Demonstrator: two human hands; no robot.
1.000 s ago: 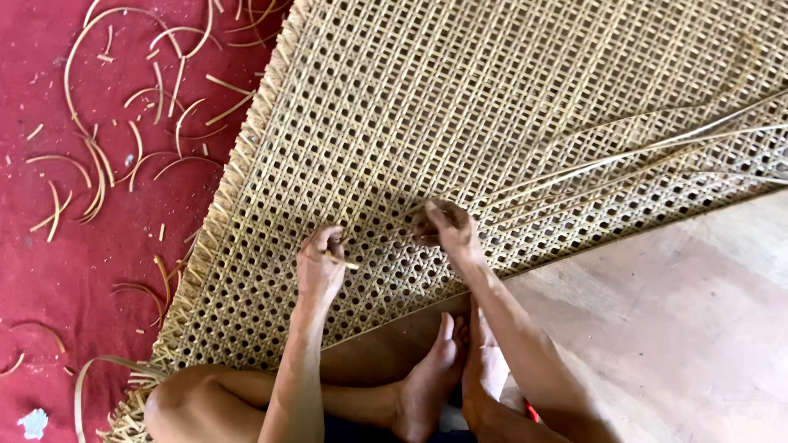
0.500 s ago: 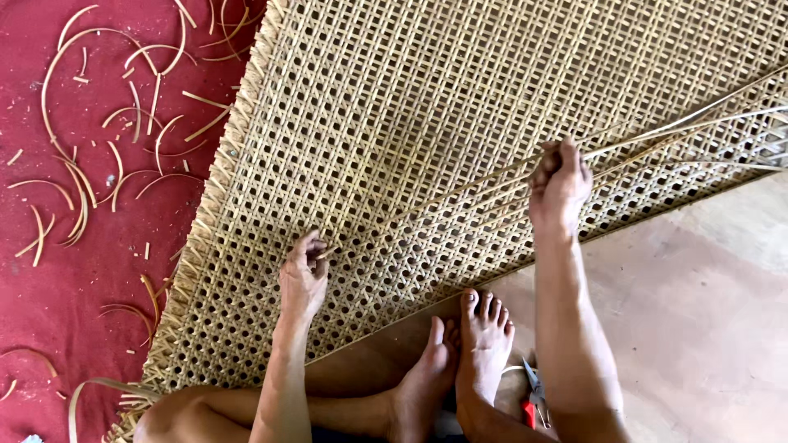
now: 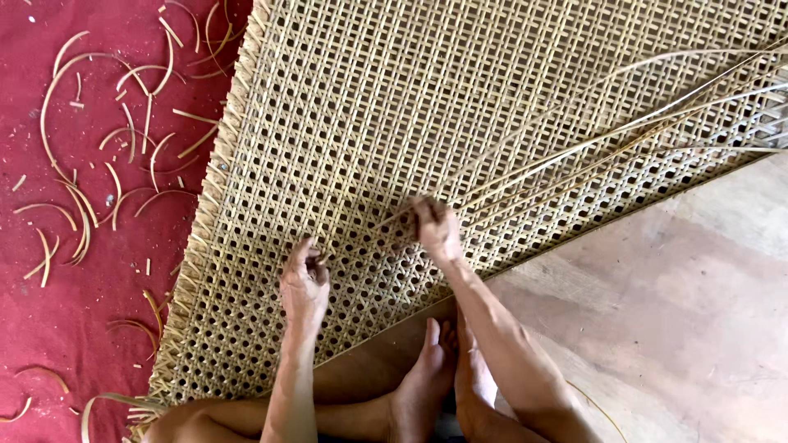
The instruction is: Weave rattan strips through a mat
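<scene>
Hands on woven cane mat, loose strands, cane scraps on red cloth

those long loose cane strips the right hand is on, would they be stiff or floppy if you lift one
Probably springy rather than limp: the loose cane strips sweep in long smooth arcs from the right hand across the woven mat. Likely very light, being thin and narrow. They look smooth, so one might slide through the fingers if held loosely.

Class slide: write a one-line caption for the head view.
Right hand pinches loose cane strands on an open-weave cane mat; left hand rests on the weave.
</scene>
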